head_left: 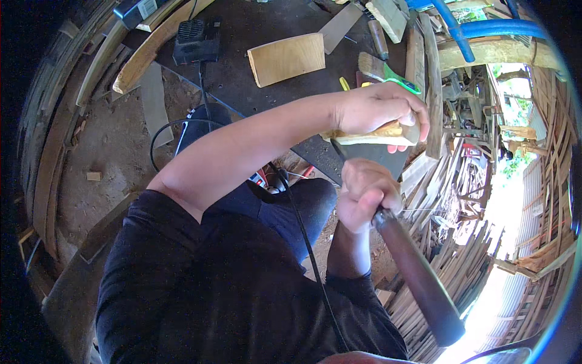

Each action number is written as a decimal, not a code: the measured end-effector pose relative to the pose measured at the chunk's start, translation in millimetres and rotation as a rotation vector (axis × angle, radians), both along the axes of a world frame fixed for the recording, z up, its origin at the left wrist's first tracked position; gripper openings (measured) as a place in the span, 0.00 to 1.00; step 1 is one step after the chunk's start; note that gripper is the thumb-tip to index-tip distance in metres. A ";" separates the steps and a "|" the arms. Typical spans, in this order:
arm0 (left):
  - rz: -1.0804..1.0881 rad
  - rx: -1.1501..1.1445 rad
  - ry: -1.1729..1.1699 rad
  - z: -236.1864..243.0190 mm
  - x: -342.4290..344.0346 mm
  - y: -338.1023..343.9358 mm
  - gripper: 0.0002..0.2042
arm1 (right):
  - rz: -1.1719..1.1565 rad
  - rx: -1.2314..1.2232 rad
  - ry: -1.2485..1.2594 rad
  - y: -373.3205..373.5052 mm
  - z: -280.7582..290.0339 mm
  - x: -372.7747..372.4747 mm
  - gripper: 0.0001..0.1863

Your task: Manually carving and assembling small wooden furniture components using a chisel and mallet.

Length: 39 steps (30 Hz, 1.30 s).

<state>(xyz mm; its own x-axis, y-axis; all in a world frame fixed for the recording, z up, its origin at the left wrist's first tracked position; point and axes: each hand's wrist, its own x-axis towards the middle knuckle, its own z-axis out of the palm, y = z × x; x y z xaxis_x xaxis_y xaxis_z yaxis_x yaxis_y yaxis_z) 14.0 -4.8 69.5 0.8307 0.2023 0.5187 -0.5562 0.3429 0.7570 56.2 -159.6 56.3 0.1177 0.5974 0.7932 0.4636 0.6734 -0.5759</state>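
My left hand (382, 109) is closed over a pale, shaped piece of wood (370, 139), holding it at the edge of the dark workbench (242, 100). Its thumb and fingers wrap round the right end of the piece. Just below, my right hand (368, 193) is wrapped round a carving knife with a long, dark handle (418, 273). That handle slants down to the right, past my right arm. A narrow grey blade (337, 150) shows above my right fist, against or very close to the underside of the wood. The exact contact at the blade's tip is hidden.
On the bench lie a pale wooden block (288, 59), a brush with a green handle (397, 77), a wooden-handled tool (377, 39) and a black charger-like box (197, 41). A black cable (303, 242) hangs across my body. Piled wood strips (448, 273) lie at the right.
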 end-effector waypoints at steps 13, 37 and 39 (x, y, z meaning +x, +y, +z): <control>0.055 0.022 -0.023 -2.9 0.6 -2.6 0.17 | -0.208 0.007 -0.024 -0.7 -8.7 -14.3 0.26; 0.130 0.004 0.003 -0.6 2.0 -11.5 0.15 | 0.002 0.076 0.204 -17.6 8.0 -16.3 0.26; 0.156 0.005 -0.014 -3.5 -2.7 -13.1 0.14 | 0.080 0.077 0.199 -20.3 37.1 -16.9 0.26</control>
